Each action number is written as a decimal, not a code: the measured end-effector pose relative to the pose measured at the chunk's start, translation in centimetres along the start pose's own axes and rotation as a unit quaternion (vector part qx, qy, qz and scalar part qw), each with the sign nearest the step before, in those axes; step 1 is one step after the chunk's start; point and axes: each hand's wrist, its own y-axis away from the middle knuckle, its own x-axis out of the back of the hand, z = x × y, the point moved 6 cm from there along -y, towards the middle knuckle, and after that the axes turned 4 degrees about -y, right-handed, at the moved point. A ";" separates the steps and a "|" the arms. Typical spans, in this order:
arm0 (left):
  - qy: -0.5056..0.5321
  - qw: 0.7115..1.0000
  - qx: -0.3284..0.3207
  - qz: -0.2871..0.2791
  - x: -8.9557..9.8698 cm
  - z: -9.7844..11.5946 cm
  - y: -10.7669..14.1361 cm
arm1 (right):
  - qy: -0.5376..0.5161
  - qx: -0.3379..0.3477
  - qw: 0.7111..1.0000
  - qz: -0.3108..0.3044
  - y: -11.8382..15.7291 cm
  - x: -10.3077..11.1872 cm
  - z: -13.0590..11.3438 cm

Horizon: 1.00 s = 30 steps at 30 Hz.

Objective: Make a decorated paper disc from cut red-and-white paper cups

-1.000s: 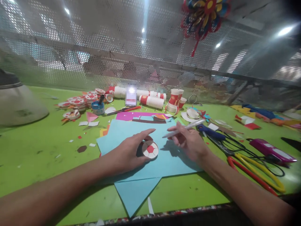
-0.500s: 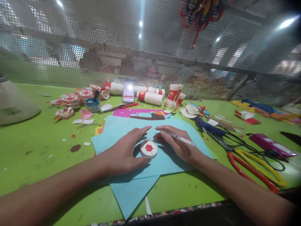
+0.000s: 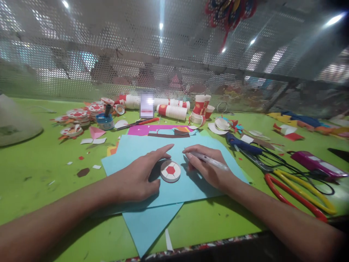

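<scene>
A round white disc with a red hexagon and dark lines lies on light blue paper sheets. Left of it, my left hand rests on the paper, thumb and fingers spread, holding nothing. To the disc's right, my right hand is closed round a clear pen, whose tip end points toward the upper left. The pen's tip is too small to make out.
Large scissors with red and yellow handles, a blue glue gun and a purple device lie right. Behind are paper cups, a blue jar and a stack of red-and-white paper pieces.
The thumb of my left hand has drawn back from the disc, leaving a wider gap. My right hand still holds the pen. The whole view has shifted slightly.
</scene>
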 end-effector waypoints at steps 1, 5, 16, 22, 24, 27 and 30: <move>0.002 1.000 0.001 -0.004 0.1 -0.1 0.1 | -0.001 -0.001 1.000 0.010 -0.1 0.2 0.1; 0.007 0.999 0.028 0.013 -0.1 -0.2 0.1 | -0.015 -0.001 1.000 0.003 -0.2 0.1 0.7; 0.013 0.999 0.038 0.019 -0.2 -0.4 -0.3 | -0.041 -0.002 0.998 -0.043 0.4 -1.1 0.1; 0.056 0.998 0.004 -0.041 0.2 -0.1 0.2 | -0.260 -0.124 0.958 -0.021 0.0 -0.4 1.7; 0.053 0.997 0.012 -0.048 0.3 0.0 0.2 | -0.335 -0.171 0.926 -0.019 -0.1 -0.5 2.2; 0.038 0.998 0.039 -0.022 0.3 -0.1 -0.1 | -0.374 -0.224 0.900 -0.017 -0.2 -0.8 2.6; 0.033 0.998 0.053 0.000 0.0 -0.4 -0.4 | -0.369 -0.235 0.898 -0.044 -0.2 -1.3 2.8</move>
